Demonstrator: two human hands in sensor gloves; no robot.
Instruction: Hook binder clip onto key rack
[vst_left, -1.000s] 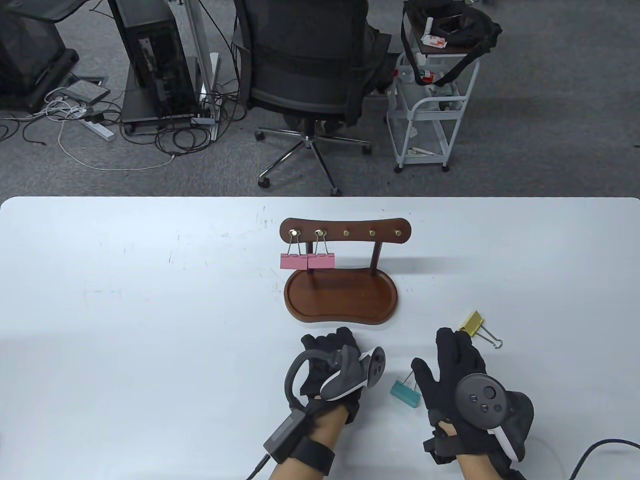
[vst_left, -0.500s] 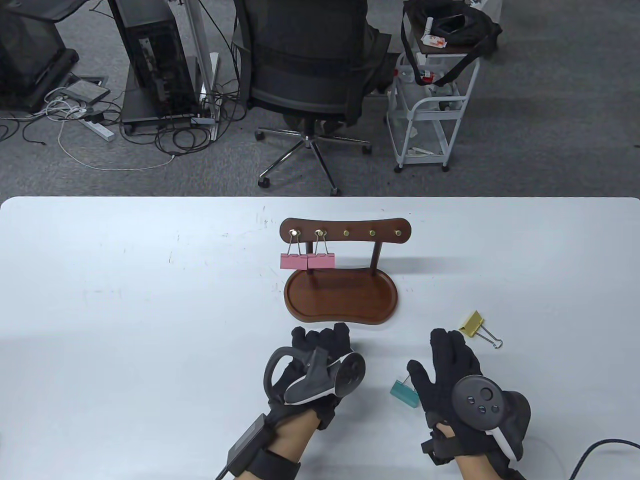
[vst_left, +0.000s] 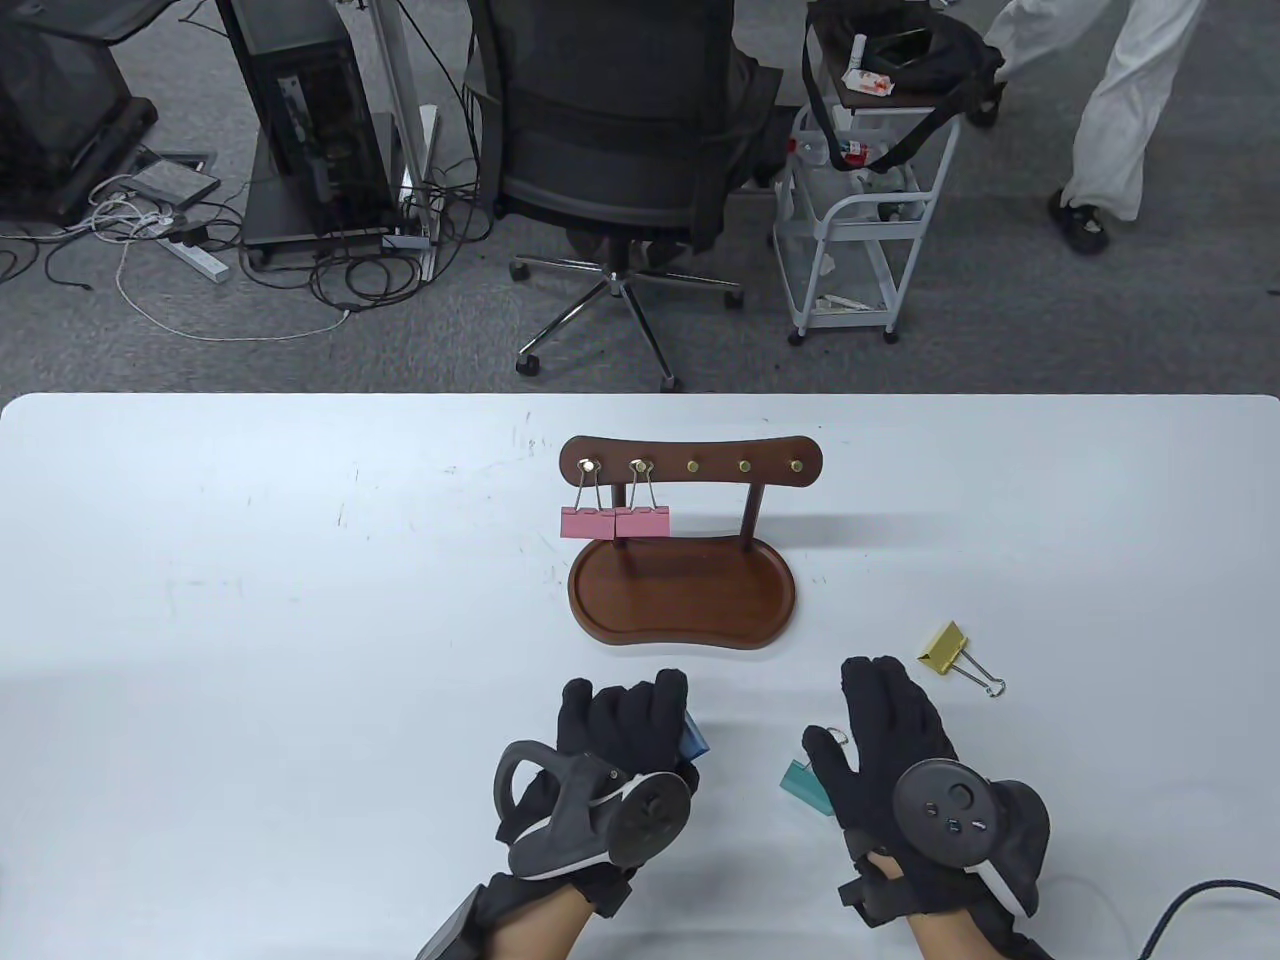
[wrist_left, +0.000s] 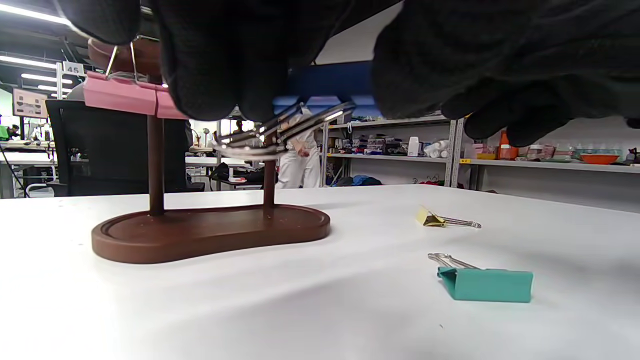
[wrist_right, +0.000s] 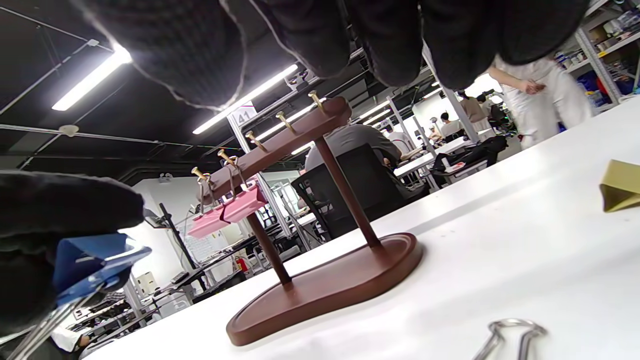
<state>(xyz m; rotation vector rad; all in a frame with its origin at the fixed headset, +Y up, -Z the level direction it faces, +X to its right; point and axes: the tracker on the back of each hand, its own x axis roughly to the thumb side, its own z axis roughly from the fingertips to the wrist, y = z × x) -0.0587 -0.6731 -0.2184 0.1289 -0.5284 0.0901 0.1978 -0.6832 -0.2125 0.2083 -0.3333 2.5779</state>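
Observation:
The brown wooden key rack (vst_left: 690, 467) stands mid-table on its oval base (vst_left: 685, 600), with two pink binder clips (vst_left: 615, 522) hanging on its two leftmost hooks. My left hand (vst_left: 630, 715) is in front of the base and grips a blue binder clip (vst_left: 693, 743); in the left wrist view the blue clip (wrist_left: 330, 80) is pinched with its wire handles pointing toward the rack. My right hand (vst_left: 880, 700) lies open, its thumb next to a teal binder clip (vst_left: 805, 785) on the table. A yellow binder clip (vst_left: 945, 645) lies to its right.
The rack's three right hooks (vst_left: 743, 466) are bare. Beyond the table's far edge are an office chair (vst_left: 610, 130), a white cart (vst_left: 865, 200) and a person walking past (vst_left: 1110, 110). A cable (vst_left: 1190, 900) trails at the bottom right.
My left hand has drawn back toward the near edge and to the left, turning so the blue clip shows. My right hand has shifted slightly left. A person has walked in at the far right.

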